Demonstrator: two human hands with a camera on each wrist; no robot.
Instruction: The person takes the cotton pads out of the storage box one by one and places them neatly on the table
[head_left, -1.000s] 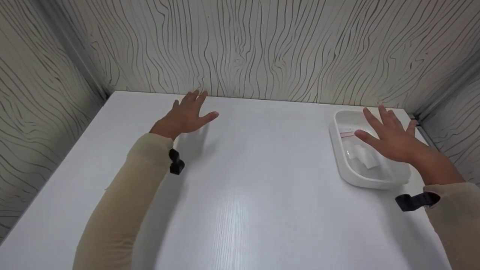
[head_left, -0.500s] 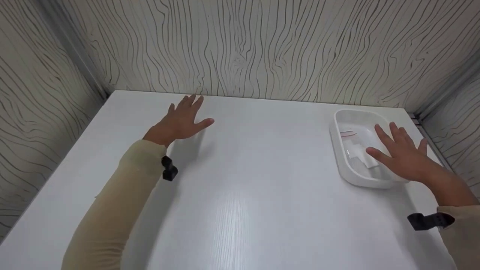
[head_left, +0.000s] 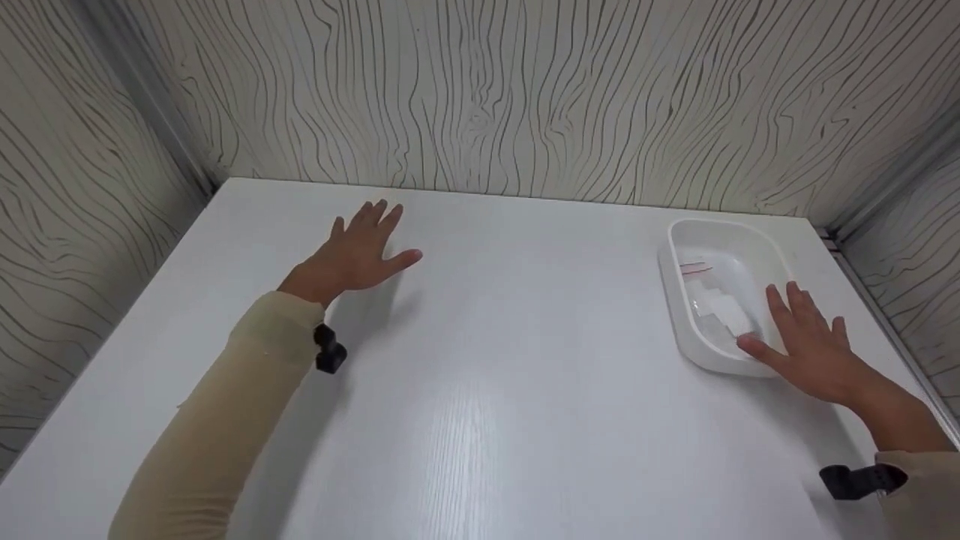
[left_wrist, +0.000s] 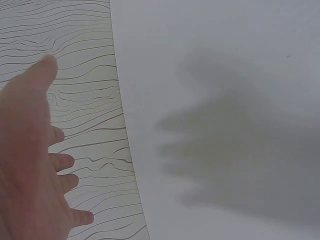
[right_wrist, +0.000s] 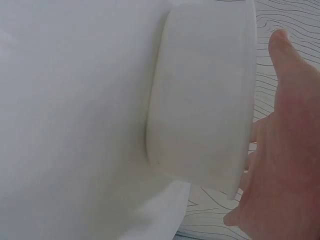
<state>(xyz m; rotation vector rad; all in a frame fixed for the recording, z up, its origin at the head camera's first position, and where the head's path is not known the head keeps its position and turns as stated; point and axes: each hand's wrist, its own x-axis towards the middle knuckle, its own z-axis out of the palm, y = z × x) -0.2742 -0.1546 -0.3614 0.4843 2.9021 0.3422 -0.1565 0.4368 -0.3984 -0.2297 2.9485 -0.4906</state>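
Note:
My left hand (head_left: 352, 255) hovers palm down over the left rear of the white table, fingers spread and holding nothing; its shadow falls on the tabletop in the left wrist view. At the right, a white plastic tub (head_left: 679, 319) with rounded corners stands on the table. My right hand (head_left: 814, 356) is over its near right corner, fingers spread, and hides part of the rim. Inside the tub lie a clear zip bag with a pink seal strip (head_left: 696, 268) and a white block-like piece (head_left: 727, 313). The right wrist view shows the tub's outer wall (right_wrist: 200, 100) beside the hand.
Wood-grain patterned panels (head_left: 480, 97) enclose the table (head_left: 510, 337) at the back and both sides. Grey metal posts (head_left: 146, 97) stand at the corners. A black wrist mount (head_left: 330, 349) sits on the left sleeve, another black mount (head_left: 862, 480) on the right.
Both hands have drawn back toward the person, the right one farther, from over the tub's middle to its near corner. The tub and its contents stay in place.

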